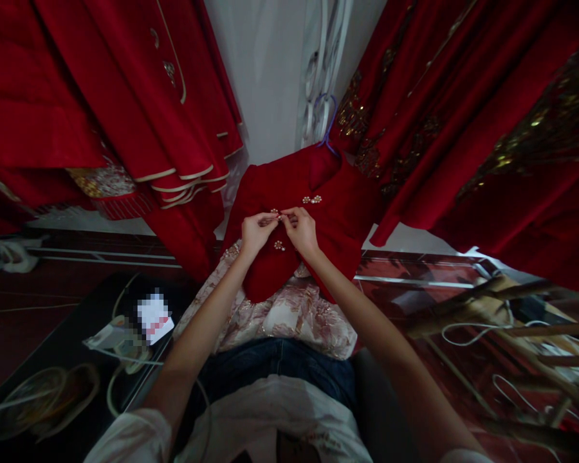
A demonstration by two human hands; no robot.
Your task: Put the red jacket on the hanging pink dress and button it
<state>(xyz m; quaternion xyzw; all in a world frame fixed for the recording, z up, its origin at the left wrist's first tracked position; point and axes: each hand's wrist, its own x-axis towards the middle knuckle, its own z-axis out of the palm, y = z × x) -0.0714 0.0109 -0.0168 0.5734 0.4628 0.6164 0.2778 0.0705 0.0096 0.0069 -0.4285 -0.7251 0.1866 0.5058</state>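
A red jacket [338, 218] hangs on a purple hanger [329, 128] in front of me, its lower part resting toward my lap. Flower-shaped beaded clasps [312, 200] run down its front, and a lower beaded clasp [280, 245] sits below my hands. My left hand [258, 233] is closed in a pinch on the middle clasp. From the other side my right hand [300, 228] pinches the same clasp, fingertips meeting the left ones. The fingers cover most of that clasp. Pale pink floral brocade fabric [294, 315] lies under the jacket, over my jeans.
Red garments [174, 96] with pale piping hang at left, and red garments with gold sequins [511, 148] hang at right. A black table [67, 347] at left holds a plastic container [29, 399] and small items. Wooden chair-like frames [535, 360] stand at right.
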